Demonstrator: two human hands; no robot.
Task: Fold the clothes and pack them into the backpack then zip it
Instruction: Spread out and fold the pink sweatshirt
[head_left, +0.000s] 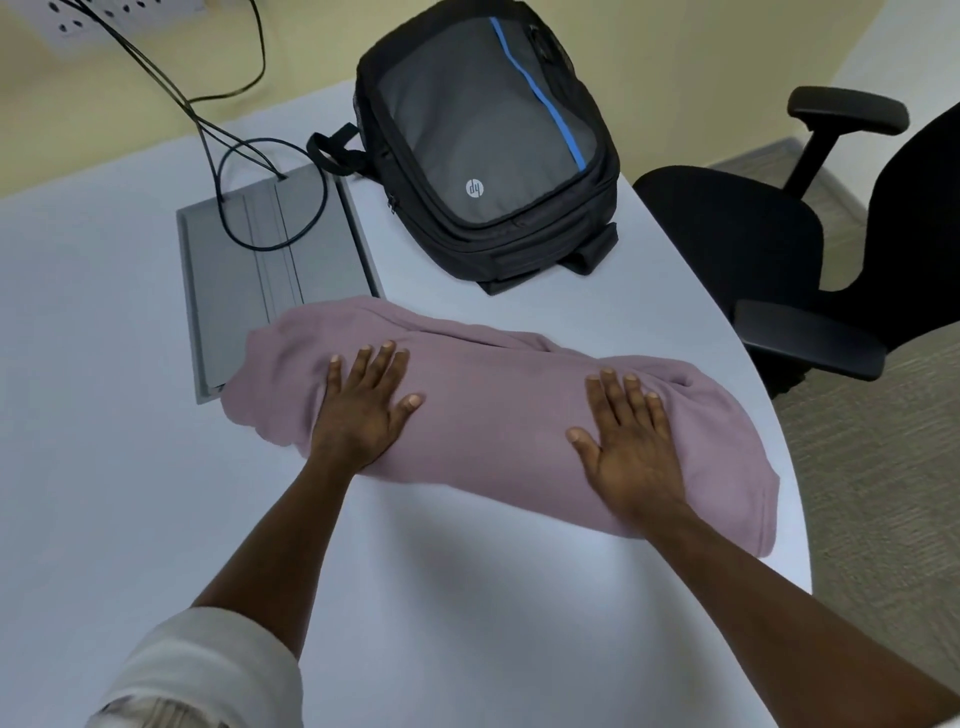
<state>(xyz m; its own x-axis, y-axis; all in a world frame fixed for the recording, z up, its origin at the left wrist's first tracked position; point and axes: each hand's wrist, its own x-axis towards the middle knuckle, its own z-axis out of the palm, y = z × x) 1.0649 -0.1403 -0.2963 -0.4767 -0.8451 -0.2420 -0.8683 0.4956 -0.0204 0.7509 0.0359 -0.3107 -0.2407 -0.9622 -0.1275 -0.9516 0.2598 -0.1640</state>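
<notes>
My left hand (363, 410): flat, fingers straight and spread, pressing the garment's left part, gripping nothing
My right hand (626, 441): likewise flat and spread, palm down on its right part
Pink garment (498, 415): folded into a long bundle across the white table (104, 364), its left end overlapping the grey panel (234, 270)
How it handles: I judge it soft, thick, light, springy; it will puff open unless held
Where to take hold: probably under both ends, or fold in half first
Backpack (483, 140): lying beyond the garment, apart from it, apparently zipped
Chair (779, 234): right of the table
</notes>
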